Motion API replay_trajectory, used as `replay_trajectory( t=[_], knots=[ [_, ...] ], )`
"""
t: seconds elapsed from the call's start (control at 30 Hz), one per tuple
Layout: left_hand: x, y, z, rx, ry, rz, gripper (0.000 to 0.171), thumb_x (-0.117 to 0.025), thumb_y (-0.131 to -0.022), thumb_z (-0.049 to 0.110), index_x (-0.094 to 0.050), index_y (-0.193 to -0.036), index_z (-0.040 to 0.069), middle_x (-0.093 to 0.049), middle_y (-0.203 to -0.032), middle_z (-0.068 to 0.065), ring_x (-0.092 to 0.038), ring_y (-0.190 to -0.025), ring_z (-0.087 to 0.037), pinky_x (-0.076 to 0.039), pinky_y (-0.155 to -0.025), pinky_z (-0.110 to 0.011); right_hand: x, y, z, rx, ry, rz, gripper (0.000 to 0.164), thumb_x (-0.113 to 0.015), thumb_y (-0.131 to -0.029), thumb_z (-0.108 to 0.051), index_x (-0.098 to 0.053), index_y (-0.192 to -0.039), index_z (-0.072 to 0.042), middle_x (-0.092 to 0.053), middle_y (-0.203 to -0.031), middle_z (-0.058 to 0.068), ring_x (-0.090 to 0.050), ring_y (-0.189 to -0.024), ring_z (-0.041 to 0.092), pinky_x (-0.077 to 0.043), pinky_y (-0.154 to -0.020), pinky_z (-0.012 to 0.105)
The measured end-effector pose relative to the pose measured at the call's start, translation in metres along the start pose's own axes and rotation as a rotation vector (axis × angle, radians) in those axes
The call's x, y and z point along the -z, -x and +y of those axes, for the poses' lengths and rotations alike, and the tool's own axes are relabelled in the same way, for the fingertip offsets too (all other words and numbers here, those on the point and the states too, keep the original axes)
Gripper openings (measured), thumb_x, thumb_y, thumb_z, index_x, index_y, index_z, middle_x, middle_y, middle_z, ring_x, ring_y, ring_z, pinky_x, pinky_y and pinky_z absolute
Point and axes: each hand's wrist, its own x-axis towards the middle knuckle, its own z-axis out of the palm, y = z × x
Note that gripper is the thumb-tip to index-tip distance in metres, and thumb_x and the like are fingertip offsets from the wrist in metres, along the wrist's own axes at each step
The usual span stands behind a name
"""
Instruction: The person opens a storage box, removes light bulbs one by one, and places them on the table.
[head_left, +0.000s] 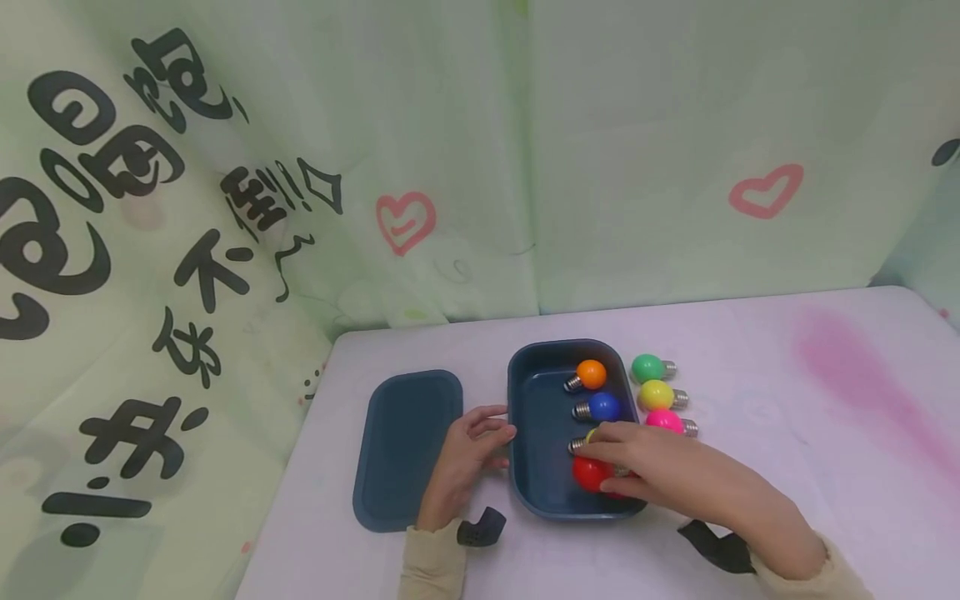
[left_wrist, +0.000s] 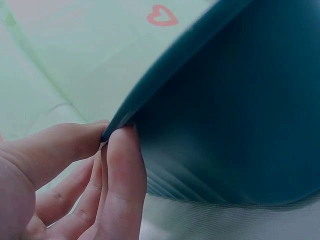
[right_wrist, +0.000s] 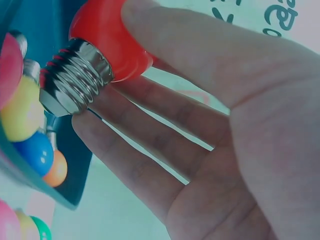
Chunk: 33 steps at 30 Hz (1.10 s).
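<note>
A dark blue rectangular tray (head_left: 537,467) stands on the table. My left hand (head_left: 468,454) is at its left side, thumb and fingertips pinching the rim (left_wrist: 150,95) in the left wrist view. My right hand (head_left: 637,462) holds a red light bulb (head_left: 591,474) over the near right part of the tray, its silver screw base (right_wrist: 77,77) pointing away from the thumb. In the tray lie an orange bulb (head_left: 592,374), a blue bulb (head_left: 604,407), a yellow bulb (right_wrist: 22,110) and a pink bulb (right_wrist: 10,70); the right hand partly hides the yellow one in the head view.
A flat dark blue lid (head_left: 408,450) lies left of the tray. Along the tray's right side sit a green bulb (head_left: 647,368), a yellow bulb (head_left: 656,395) and a pink bulb (head_left: 664,420). A printed curtain (head_left: 630,167) hangs behind the table (head_left: 787,400).
</note>
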Motion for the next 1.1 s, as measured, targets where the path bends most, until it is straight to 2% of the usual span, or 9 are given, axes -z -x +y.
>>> replay_trajectory(
  t=[0.5,0.83,1.1],
  knots=[
    [-0.001,0.000,0.000,-0.009,-0.002,-0.001,0.047,-0.077,-0.088,0.021,-0.062,-0.130,0.006,-0.069,-0.106,-0.009,-0.066,-0.090,-0.017,-0.060,-0.069,-0.028,0.004,0.025,0.018,-0.048,0.043,0.033,0.040,-0.084,-0.078,-0.030,-0.072,-0.115,-0.019,-0.065,-0.106,-0.004,-0.063,-0.097,0.017,-0.060,-0.071,0.028],
    [0.001,-0.001,-0.002,-0.006,0.004,-0.005,0.047,-0.078,-0.086,0.021,-0.063,-0.128,0.007,-0.069,-0.103,-0.008,-0.065,-0.088,-0.016,-0.059,-0.067,-0.027,0.001,0.036,0.032,-0.106,0.016,0.022,0.044,-0.083,-0.078,-0.033,-0.071,-0.118,-0.020,-0.066,-0.113,0.000,-0.063,-0.101,0.023,-0.061,-0.072,0.031],
    [0.001,0.000,-0.001,-0.012,0.011,-0.014,0.046,-0.077,-0.087,0.019,-0.062,-0.129,0.006,-0.069,-0.102,-0.007,-0.066,-0.088,-0.016,-0.059,-0.066,-0.027,0.001,0.047,0.042,-0.102,0.054,0.043,0.046,-0.085,-0.076,-0.032,-0.071,-0.118,-0.020,-0.066,-0.120,0.003,-0.063,-0.107,0.027,-0.061,-0.074,0.033]
  ],
)
